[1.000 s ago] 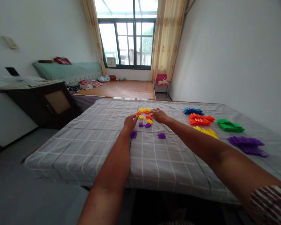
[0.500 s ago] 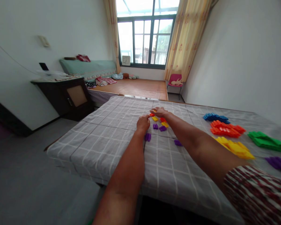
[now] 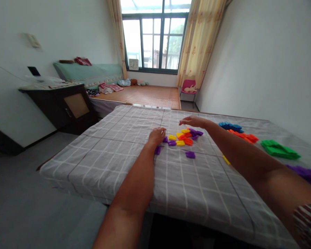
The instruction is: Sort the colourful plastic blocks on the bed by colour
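My left hand (image 3: 157, 135) lies low over the grey checked cloth, its fingers loosely bent and apart, with nothing visible in them. Just right of its fingers is a small purple block (image 3: 165, 139), and another purple block (image 3: 157, 150) lies below the wrist. My right hand (image 3: 194, 121) hovers with outstretched fingers, holding nothing, above a cluster of toy blocks. That cluster has yellow blocks (image 3: 180, 143), orange blocks (image 3: 188, 141) and purple blocks (image 3: 196, 132), some touching. A single purple block (image 3: 190, 155) lies apart, nearer me.
Sorted by colour at the right are blue blocks (image 3: 230, 127), orange blocks (image 3: 245, 136), green blocks (image 3: 280, 149) and purple blocks (image 3: 305, 172). My right forearm mostly covers a yellow group (image 3: 226, 159). A dark cabinet (image 3: 59, 107) stands left, beyond the checked cloth (image 3: 93, 159).
My right hand has lifted and moved right, away from the left hand, uncovering the orange, yellow and purple cluster. The left hand stays near the same blocks. The view has shifted slightly right.
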A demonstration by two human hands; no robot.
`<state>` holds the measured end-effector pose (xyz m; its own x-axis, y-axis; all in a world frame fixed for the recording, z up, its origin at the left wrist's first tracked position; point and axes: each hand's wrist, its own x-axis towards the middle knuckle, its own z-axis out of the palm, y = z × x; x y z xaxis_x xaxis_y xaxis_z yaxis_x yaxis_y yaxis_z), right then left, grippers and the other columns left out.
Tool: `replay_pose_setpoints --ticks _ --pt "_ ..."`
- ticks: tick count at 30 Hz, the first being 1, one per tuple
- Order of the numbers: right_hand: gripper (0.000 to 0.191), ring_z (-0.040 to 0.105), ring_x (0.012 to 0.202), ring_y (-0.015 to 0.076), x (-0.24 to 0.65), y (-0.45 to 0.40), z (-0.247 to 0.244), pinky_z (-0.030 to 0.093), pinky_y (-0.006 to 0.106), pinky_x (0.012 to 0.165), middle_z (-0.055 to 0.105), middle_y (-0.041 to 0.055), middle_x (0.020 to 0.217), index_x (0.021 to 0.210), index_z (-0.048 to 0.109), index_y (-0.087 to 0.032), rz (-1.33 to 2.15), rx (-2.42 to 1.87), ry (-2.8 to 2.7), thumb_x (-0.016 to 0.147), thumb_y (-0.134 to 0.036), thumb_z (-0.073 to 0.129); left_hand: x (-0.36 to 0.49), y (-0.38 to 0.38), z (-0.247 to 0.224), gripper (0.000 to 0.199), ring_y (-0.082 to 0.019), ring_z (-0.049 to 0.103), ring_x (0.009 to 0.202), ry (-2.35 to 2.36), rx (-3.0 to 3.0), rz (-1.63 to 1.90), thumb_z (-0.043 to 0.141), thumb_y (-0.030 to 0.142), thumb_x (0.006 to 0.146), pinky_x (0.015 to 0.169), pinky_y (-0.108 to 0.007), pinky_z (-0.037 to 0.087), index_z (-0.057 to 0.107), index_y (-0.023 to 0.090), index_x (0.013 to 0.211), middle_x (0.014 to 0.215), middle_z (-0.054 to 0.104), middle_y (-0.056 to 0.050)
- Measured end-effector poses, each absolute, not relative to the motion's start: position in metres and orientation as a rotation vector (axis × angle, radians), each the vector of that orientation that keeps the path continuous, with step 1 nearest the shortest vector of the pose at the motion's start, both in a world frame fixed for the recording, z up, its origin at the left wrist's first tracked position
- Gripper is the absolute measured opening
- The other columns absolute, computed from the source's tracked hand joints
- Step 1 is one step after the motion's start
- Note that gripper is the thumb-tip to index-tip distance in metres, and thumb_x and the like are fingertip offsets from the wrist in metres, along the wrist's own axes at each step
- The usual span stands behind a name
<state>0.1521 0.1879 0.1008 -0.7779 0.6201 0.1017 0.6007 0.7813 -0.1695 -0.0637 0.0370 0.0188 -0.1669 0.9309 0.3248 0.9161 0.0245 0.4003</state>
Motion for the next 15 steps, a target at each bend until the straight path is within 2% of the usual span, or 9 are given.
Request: replay_pose_setpoints --ticks 4,9,12,15 --pt "0.035 0.061 0.100 0.0213 0.167 0.196 0.097 0.050 0.038 0.089 0.064 0.0067 0.116 0.111 0.065 -0.020 0.204 -1.097 -2.788 0.094 -0.046 0.049 -0.056 0.032 0.019 0.037 -0.020 0.058 0.113 2.036 2.213 0.716 0.038 0.037 0.095 0.102 -0.032 0.041 0.068 0.021 0.111 0.116 0.069 -0.007" --pt "0.053 0.064 0.104 0.0239 0.163 0.188 0.070 0.051 0.034 0.088 0.071 0.0093 0.110 0.110 0.070 -0.019 0.394 -1.124 -2.870 0.094 -0.056 0.036 -0.039 0.027 0.020 0.040 -0.017 0.054 0.120 1.860 2.316 0.676 0.035 0.040 0.096 0.106 -0.030 0.037 0.066 0.022 0.115 0.123 0.066 -0.006" --pt "0.059 0.066 0.098 0.0238 0.175 0.176 0.065 0.051 0.032 0.087 0.072 0.0099 0.108 0.109 0.073 -0.019 0.519 -1.129 -2.910 0.093 -0.060 0.033 -0.026 0.024 0.024 0.044 -0.018 0.059 0.112 1.686 2.290 0.712 0.032 0.042 0.097 0.102 -0.029 0.040 0.068 0.021 0.110 0.117 0.069 -0.006" --pt "0.056 0.068 0.092 0.0204 0.199 0.159 0.073 0.050 0.028 0.084 0.073 0.0081 0.106 0.108 0.073 -0.018 0.546 -1.195 -2.899 0.096 -0.054 0.032 -0.019 0.024 0.030 0.051 -0.018 0.064 0.101 1.679 2.115 0.785 0.027 0.044 0.097 0.094 -0.029 0.046 0.071 0.019 0.106 0.107 0.072 -0.007"
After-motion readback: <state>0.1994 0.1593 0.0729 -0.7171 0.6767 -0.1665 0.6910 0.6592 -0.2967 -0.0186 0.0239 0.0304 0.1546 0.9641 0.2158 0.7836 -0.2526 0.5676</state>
